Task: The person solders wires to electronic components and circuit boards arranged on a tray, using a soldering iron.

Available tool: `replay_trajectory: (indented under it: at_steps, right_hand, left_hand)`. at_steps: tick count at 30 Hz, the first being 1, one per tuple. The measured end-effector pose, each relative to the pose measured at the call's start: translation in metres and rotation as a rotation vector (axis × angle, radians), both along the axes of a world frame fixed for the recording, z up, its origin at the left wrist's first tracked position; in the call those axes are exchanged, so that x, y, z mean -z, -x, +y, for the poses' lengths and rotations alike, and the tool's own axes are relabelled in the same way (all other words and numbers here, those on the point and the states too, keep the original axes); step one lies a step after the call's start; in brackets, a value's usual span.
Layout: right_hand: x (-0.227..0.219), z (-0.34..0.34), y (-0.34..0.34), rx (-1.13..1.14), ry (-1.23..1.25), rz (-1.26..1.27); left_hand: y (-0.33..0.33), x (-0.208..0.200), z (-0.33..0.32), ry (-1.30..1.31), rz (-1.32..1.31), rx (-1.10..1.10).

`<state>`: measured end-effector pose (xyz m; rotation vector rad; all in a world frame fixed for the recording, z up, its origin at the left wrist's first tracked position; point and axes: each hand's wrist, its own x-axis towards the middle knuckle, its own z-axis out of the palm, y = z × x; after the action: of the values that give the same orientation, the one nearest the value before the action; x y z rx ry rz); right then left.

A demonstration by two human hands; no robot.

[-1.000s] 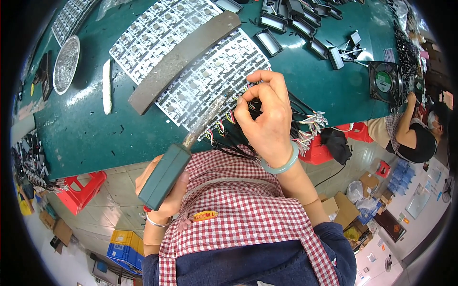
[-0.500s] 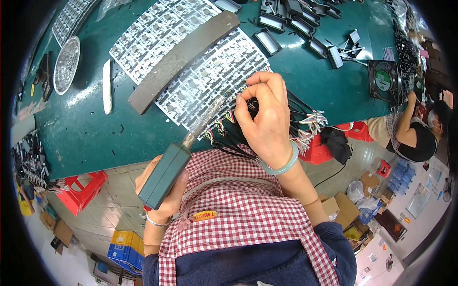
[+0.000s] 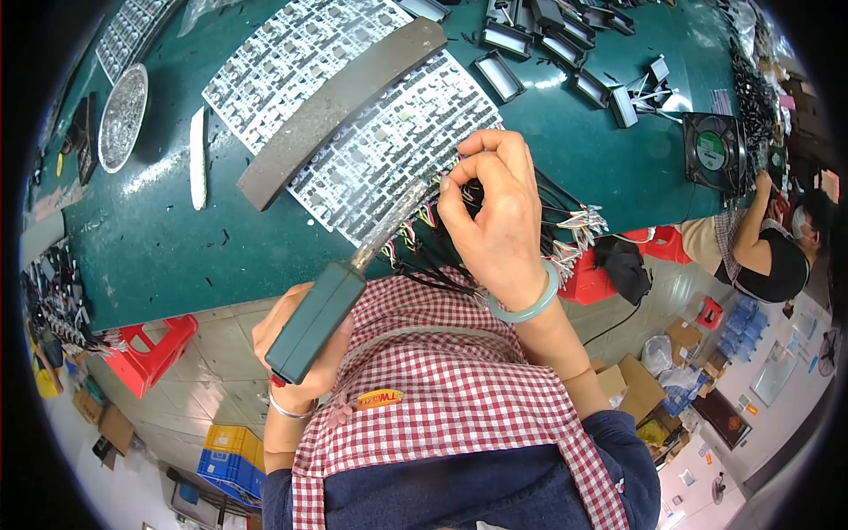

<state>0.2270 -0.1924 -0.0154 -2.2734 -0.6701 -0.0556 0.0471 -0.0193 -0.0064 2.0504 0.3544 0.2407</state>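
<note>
My left hand (image 3: 329, 360) is closed around the dark green handle of a soldering iron (image 3: 316, 320). Its long metal shaft points up and right, with the tip at the near edge of a white circuit board panel (image 3: 389, 150). Close to that tip, my right hand (image 3: 496, 221) pinches with thumb and fingers at the board edge; what they grip looks like a thin wire, partly hidden by the fingers. Black cables (image 3: 433, 252) with coloured wire ends hang along this edge, several seemingly joined to the board. A dark heavy bar (image 3: 340, 110) lies across the panel.
Left of the panel are a white stick (image 3: 198, 159) and a round metal dish (image 3: 123, 117). Black plastic housings (image 3: 502, 76) lie at the back right, near a small fan (image 3: 712, 150). A person (image 3: 768, 238) sits at the far right. Red stools (image 3: 152, 355) stand below the table.
The soldering iron and my left hand have shifted slightly right, the tip staying near the board edge. My right hand has barely moved and keeps its pinch.
</note>
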Motion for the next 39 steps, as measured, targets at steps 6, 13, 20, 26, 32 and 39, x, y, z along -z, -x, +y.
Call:
replay_trajectory:
  at_steps: [6,13,20,26,32,39]
  right_hand:
    - [0.0,0.0,0.0,-0.001,0.0,0.007]
    - [0.0,0.001,0.001,0.004,0.007,-0.005]
    - [-0.001,0.002,0.001,0.016,0.018,-0.008]
    - [-0.001,0.003,0.001,0.023,0.029,-0.01]
    - [-0.001,0.003,0.001,0.019,0.035,-0.014]
    - [-0.001,0.003,0.001,0.015,0.04,-0.011]
  left_hand:
    - [-0.005,-0.002,-0.001,0.017,0.011,0.005]
    - [-0.01,-0.009,0.001,-0.024,0.006,0.039]
    - [-0.013,-0.013,0.004,-0.045,0.01,0.074]
    - [-0.011,-0.015,0.004,-0.009,0.069,0.063]
    - [-0.012,-0.016,0.004,0.019,0.062,0.089]
    - [-0.006,-0.01,0.002,0.059,0.074,0.052]
